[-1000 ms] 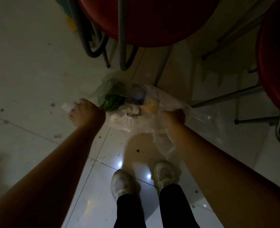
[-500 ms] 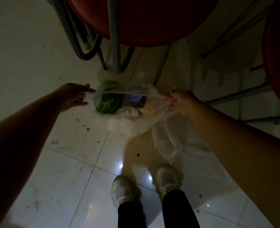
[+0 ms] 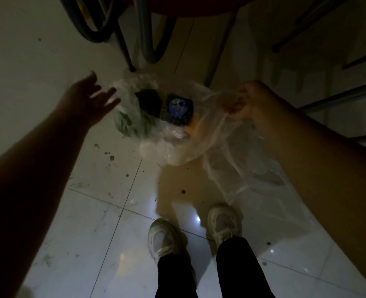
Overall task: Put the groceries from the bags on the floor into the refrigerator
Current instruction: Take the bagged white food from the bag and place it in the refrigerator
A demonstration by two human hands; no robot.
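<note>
A clear plastic grocery bag [image 3: 169,147] sits on the pale tiled floor in dim light. Inside I see green vegetables [image 3: 130,123], a dark package with a blue label [image 3: 178,109] and something yellow [image 3: 196,125]. My right hand [image 3: 246,102] is closed on the bag's right edge, pulling the mouth open. My left hand [image 3: 91,97] hovers just left of the bag with fingers spread, holding nothing. A second, flatter sheet of clear plastic [image 3: 248,175] trails to the right under my right forearm.
Red stools on grey metal legs [image 3: 145,35] stand right behind the bag, and more stool legs [image 3: 339,97] cross the far right. My two white shoes [image 3: 195,233] are planted just in front of the bag. Dirt specks dot the tiles [image 3: 111,158].
My left hand has let go of the bag's left edge and opened, fingers spread beside it. The right hand keeps its hold and has lifted the edge slightly.
</note>
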